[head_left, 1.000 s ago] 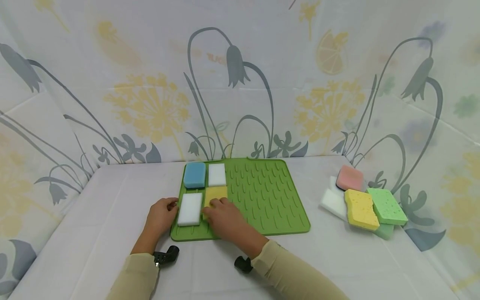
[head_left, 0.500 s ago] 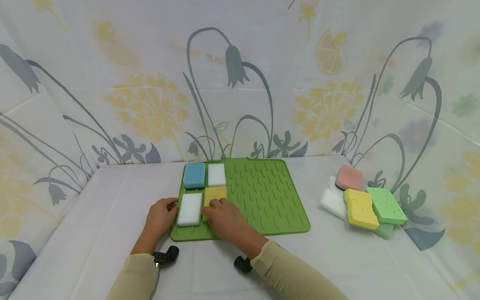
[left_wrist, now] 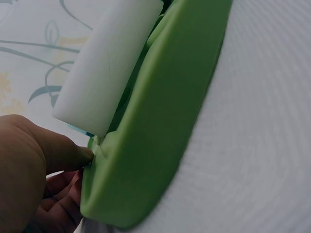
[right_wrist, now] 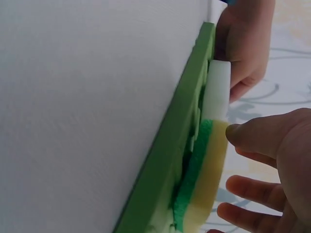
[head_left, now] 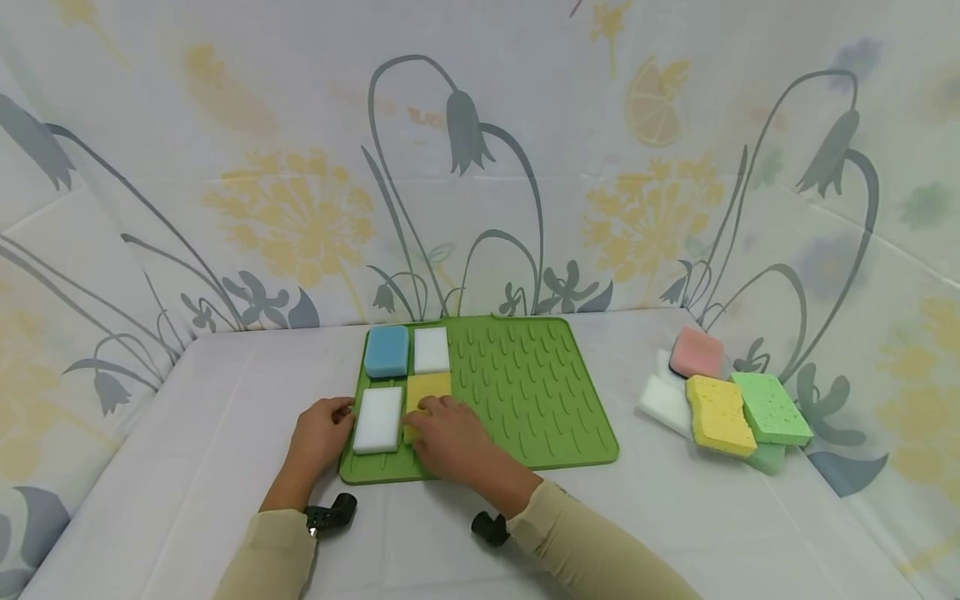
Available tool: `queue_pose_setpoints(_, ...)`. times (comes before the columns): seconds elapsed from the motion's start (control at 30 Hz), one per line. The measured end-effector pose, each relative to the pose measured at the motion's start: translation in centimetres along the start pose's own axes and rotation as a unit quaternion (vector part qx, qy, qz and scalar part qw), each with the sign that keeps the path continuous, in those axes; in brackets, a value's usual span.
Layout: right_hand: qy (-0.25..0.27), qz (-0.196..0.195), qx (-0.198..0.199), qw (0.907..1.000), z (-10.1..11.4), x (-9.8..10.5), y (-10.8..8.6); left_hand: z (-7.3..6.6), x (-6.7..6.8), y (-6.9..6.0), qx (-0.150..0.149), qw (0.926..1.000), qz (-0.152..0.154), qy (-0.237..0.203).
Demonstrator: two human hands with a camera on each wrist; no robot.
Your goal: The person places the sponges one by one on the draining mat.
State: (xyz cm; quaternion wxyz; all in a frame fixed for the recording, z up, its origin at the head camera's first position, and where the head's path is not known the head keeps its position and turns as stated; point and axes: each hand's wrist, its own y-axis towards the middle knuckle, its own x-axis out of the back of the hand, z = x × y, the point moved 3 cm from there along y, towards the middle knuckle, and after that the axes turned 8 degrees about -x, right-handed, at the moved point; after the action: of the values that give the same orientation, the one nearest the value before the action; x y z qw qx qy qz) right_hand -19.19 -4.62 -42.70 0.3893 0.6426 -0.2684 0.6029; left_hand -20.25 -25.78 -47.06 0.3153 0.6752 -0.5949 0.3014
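Note:
A green ribbed mat (head_left: 528,400) lies on the white cloth, with two columns of sponges on its left part. My left hand (head_left: 321,433) is at the mat's left edge; in the left wrist view its thumb presses on the rim and its curled fingers lie against the outer side. Close by is a white sponge block (head_left: 378,421). My right hand (head_left: 453,442) reaches over a yellow sponge (head_left: 430,387), partly hiding it. The right wrist view shows the green underside of this sponge (right_wrist: 209,170), my thumb touching its top edge and my other fingers spread, fairly straight.
A blue sponge (head_left: 387,352) and a smaller white block (head_left: 431,350) sit on the mat's back left. Off its right side is a loose pile with a pink sponge (head_left: 697,352), a yellow sponge (head_left: 720,417), a light green sponge (head_left: 771,408) and a white piece (head_left: 665,405).

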Motion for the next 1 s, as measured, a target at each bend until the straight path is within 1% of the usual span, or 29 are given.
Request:
queue_pose_setpoints(0.27,0.011,-0.020,-0.003,0.9997,-1.8,1.3,-0.4,-0.2,0.1,-0.1,0.001,1.0000,0.001,0.000)
queue_pose_setpoints(0.37,0.020,-0.016,-0.012,0.9996,-2.7,1.5,-0.6,0.0,0.0,-0.1,0.001,1.0000,0.001,0.002)
queue_pose_setpoints(0.5,0.034,-0.017,-0.027,0.9989,-4.3,1.5,-0.7,0.0,0.0,-0.1,-0.003,1.0000,0.001,0.005)
queue_pose_setpoints(0.77,0.054,-0.038,-0.059,0.9961,-7.6,1.7,-0.9,0.0,0.1,-0.1,-0.009,0.9999,0.001,0.005)
queue_pose_setpoints(1.0,0.036,-0.035,-0.099,0.9938,-11.0,2.3,-1.3,-0.1,0.1,-0.1,-0.016,0.9999,-0.002,0.003)
